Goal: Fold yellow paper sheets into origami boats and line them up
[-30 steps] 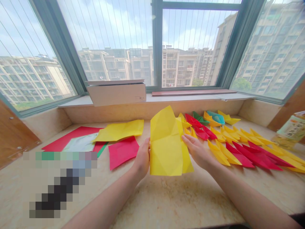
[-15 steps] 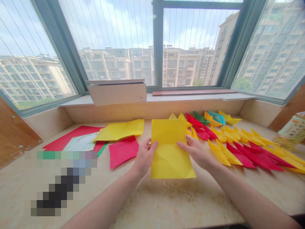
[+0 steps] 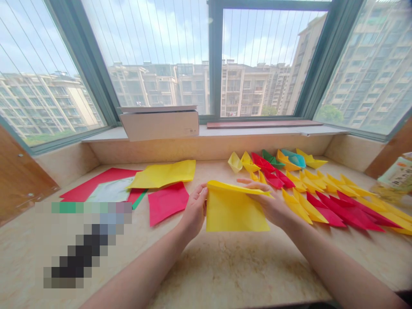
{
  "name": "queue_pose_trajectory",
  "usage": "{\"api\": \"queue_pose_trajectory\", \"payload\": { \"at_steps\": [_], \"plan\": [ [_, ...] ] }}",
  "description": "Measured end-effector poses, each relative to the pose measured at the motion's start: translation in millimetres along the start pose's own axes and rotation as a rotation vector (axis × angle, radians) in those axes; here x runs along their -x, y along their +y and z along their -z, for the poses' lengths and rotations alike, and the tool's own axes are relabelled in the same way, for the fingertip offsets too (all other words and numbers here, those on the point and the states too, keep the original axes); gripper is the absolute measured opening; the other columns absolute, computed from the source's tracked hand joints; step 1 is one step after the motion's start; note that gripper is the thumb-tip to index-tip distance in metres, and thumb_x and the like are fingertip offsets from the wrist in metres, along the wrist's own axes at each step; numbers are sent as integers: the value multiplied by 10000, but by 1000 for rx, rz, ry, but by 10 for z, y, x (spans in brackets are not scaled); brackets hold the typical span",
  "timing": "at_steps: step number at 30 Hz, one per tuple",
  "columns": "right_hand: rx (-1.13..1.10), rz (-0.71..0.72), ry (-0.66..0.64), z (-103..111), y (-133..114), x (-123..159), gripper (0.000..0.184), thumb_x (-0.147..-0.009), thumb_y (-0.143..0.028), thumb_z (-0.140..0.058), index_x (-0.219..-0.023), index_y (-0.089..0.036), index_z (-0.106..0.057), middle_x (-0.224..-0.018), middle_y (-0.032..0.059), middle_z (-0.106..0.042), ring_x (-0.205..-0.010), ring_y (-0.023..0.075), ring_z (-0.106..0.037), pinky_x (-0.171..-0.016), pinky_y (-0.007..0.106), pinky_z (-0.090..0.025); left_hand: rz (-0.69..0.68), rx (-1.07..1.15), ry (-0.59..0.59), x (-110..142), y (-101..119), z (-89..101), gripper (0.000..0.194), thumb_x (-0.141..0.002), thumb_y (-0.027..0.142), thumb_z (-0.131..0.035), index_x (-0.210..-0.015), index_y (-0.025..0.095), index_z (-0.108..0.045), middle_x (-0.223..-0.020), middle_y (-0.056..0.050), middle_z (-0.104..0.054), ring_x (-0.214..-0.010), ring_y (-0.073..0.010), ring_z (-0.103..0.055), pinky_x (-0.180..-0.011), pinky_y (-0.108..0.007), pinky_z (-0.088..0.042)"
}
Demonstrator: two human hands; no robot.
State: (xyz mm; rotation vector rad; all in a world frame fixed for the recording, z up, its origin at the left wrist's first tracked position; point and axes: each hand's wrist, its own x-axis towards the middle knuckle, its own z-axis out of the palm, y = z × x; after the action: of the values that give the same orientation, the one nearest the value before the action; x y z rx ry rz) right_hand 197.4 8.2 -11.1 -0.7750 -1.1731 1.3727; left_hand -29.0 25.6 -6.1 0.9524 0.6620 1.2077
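Observation:
A sheet of yellow paper is held up over the countertop in front of me, its upper part bent over toward me along a crosswise fold. My left hand pinches the sheet's left edge near the fold, thumb uppermost. On the other side my right hand grips the right end; its fingers reach behind the folded flap, and the thumb is hidden by the paper. Just right of that hand stand folded yellow paper boats and red paper boats.
Left of my hands lie a red sheet, a yellow sheet and a stack of red paper. A white box rests on the windowsill. A plastic container stands far right. A pixelated patch covers the lower left.
The yellow sheet was spread nearly flat between both hands; now its top half is folded down toward me. My right hand's fingers have moved up behind the flap.

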Motion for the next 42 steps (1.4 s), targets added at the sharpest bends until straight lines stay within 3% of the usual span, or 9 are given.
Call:
{"api": "queue_pose_trajectory", "payload": {
  "at_steps": [7, 11, 15, 18, 21, 25, 33, 38, 42],
  "plan": [
    [101, 80, 95, 38, -29, -6, 110, -629, -243, -837, -731, -236, -796, -1384, 56, -551, -852, 235, -696, -662, 339, -564, 131, 25, -150, 50, 29, 2, 579, -831, 627, -585, -1174, 161, -570, -1099, -139, -714, -1074, -297, -660, -871, -371, -509],
    [173, 111, 121, 7, -28, 0, 90, -638, -257, -825, -709, -216, -789, -1353, 66, -570, -815, 226, -691, -634, 329, -554, 165, -134, -184, 102, 37, 6, 583, -782, 456, -743, -1252, 231, -481, -1152, -101, -690, -1027, -267, -676, -833, -351, -514],
    [115, 88, 174, -27, -33, -26, 419, -646, -294, -842, -1056, -279, -753, -1211, 68, -684, -870, 247, -701, -688, 334, -552, 135, -156, -143, 85, 28, -4, 575, -743, 355, -800, -1201, 228, -478, -1061, -73, -698, -952, -237, -687, -824, -345, -522],
    [-3, 49, 213, -51, -73, -50, 549, -777, -453, -746, -1291, -314, -610, -1160, 65, -720, -943, 266, -705, -745, 361, -565, 54, -122, -94, 37, -3, 5, 531, -723, 330, -820, -1135, 217, -505, -1045, -53, -695, -937, -212, -682, -825, -322, -524],
    [-64, -40, 133, -58, -100, -51, 546, -888, -633, -523, -1310, -292, -594, -1166, 82, -722, -1042, 294, -688, -802, 399, -574, 0, -134, -34, 0, -28, 22, 503, -715, 317, -827, -1098, 208, -521, -997, -35, -702, -895, -187, -683, -805, -295, -526],
    [50, -103, 33, -44, -38, -43, 496, -841, -539, -669, -1260, -277, -623, -1111, 73, -745, -1060, 311, -689, -839, 411, -576, -4, -124, -32, 16, -2, 3, 490, -730, 310, -816, -1108, 200, -524, -993, -45, -718, -885, -195, -698, -789, -296, -539],
    [1, 86, 192, -18, 33, -106, 554, -804, -474, -739, -1291, -273, -566, -1092, 72, -754, -1060, 317, -692, -837, 433, -589, 206, -157, -239, 105, 74, -69, 445, -830, 376, -726, -1192, 153, -596, -1212, -154, -683, -933, -242, -729, -814, -330, -567],
    [-12, 46, 172, -60, -7, -81, 469, -837, -470, -703, -1251, -272, -604, -1109, 70, -743, -1040, 300, -697, -797, 402, -606, 197, -218, -144, 79, 29, -55, 372, -885, 412, -655, -1138, 141, -620, -1135, -153, -719, -740, -195, -751, -653, -260, -575],
    [0, -67, 56, -81, -13, -48, 437, -888, -534, -608, -1228, -261, -621, -1109, 81, -737, -970, 270, -722, -725, 363, -612, 120, -161, -107, 57, 16, -61, 351, -912, 399, -623, -1156, 147, -625, -1167, -136, -712, -746, -170, -747, -684, -247, -580]
  ]
}}
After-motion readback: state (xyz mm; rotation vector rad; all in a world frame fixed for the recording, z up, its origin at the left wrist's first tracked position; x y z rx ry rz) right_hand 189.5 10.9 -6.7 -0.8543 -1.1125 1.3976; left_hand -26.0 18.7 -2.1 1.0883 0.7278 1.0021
